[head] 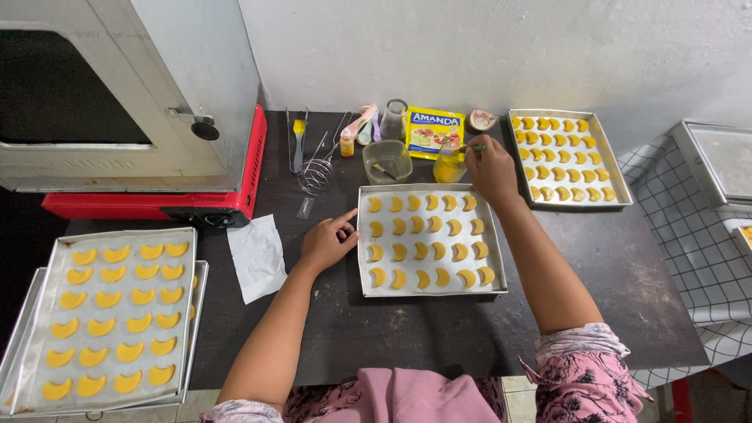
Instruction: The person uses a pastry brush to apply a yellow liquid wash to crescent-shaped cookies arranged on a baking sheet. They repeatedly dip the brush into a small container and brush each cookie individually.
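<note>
Dipping: my right hand (492, 166) pinches a thin green-handled brush (472, 148), its tip in the small cup of yellow glaze (449, 167) just behind the tray, so each reload is a short reach.
Middle tray: metal tray (363, 243) lined with paper, straight in front of me, holding rows of yellow crescent cookies (423, 251).
Left hand: my left hand (327, 243) rests loosely curled against the tray's left rim, fingertips touching it, I judge to keep it from sliding.
Behind the tray: clear plastic cup (387, 160), whisk (316, 174), tongs (298, 139), yellow packet (433, 131), all within arm's reach.
Right: second filled tray (619, 184), set apart.
Left: stacked trays (188, 313) of crescents, a paper sheet (257, 256), and the oven (117, 94) on its red base.
</note>
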